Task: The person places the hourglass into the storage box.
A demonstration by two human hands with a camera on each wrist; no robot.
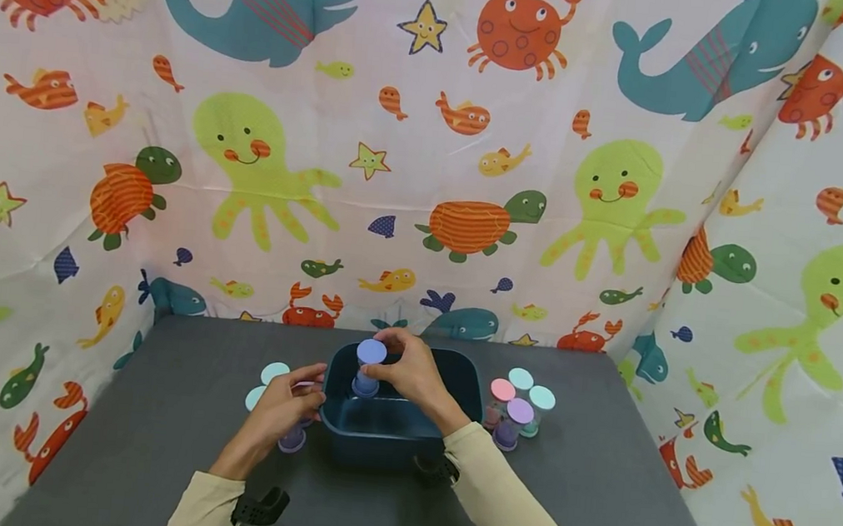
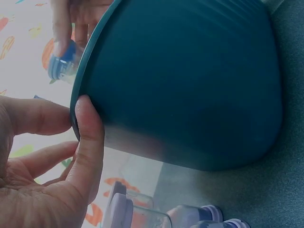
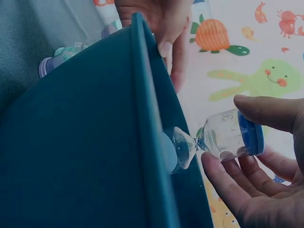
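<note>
A dark teal plastic bin (image 1: 393,451) stands in the middle of the table. My right hand (image 1: 418,373) pinches a blue-capped sand timer (image 3: 222,135) between thumb and fingers. The timer is upright, its lower end inside the bin's opening in the right wrist view. My left hand (image 1: 287,406) grips the bin's left rim, with the thumb (image 2: 89,123) on one face of the wall and fingers on the other. Beside that hand, partly hidden by it, are more sand timers, among them one with a purple base (image 1: 291,440) and light-teal-capped ones (image 1: 275,372).
Right of the bin stands a group of several sand timers, with a pink cap (image 1: 502,389), a purple cap (image 1: 520,411) and light teal caps (image 1: 542,398). The grey tabletop (image 1: 597,495) ends at a sea-animal printed curtain (image 1: 414,170) behind and at both sides.
</note>
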